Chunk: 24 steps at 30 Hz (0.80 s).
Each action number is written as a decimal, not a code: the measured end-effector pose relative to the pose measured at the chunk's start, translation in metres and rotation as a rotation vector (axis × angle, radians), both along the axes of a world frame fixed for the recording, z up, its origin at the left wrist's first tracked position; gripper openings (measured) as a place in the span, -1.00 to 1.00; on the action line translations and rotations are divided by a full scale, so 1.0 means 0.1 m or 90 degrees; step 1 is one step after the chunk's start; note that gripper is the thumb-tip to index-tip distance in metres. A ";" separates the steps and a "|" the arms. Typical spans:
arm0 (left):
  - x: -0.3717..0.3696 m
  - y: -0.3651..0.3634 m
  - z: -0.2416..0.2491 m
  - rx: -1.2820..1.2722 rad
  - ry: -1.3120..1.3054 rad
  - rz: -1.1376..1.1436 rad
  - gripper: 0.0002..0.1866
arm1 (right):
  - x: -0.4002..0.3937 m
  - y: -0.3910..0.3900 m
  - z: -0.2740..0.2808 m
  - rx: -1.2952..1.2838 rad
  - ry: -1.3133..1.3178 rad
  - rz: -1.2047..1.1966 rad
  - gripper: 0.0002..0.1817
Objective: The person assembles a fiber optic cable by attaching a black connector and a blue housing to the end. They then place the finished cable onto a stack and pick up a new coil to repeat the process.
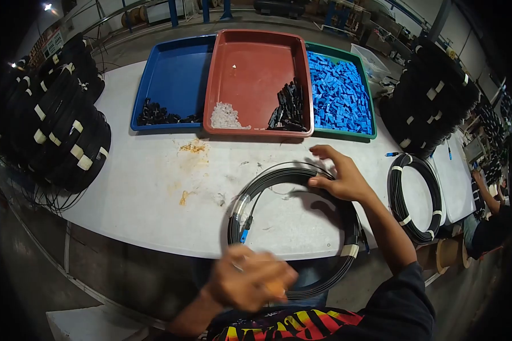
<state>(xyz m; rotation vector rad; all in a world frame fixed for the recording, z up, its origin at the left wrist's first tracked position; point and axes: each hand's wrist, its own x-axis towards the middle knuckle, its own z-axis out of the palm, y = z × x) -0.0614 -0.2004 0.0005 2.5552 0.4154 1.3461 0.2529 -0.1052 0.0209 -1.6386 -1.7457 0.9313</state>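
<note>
A black cable coil [267, 182] bound with white tape lies at the table's near edge, partly overhanging it. My right hand [338, 176] rests on the coil's far right rim, thumb and fingers pinching the strands. My left hand [250, 278] is blurred at the coil's near edge, fingers curled around the strands there. A blue connector [244, 234] at the cable's end lies inside the coil on its left side.
Three trays stand at the back: a blue tray [176, 74] with black parts, a red tray [250, 62] with white and black parts, a green tray [371, 108] full of blue pieces. Stacked coils [57, 125] sit left, more stacked coils [432, 102] right, and a single coil [415, 199]. A second person's arm [486, 196] is at far right.
</note>
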 end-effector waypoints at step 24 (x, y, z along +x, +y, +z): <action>-0.10 0.62 -0.23 -0.438 -0.016 0.273 -0.36 | -0.54 0.27 -0.02 0.453 -0.063 0.268 -0.49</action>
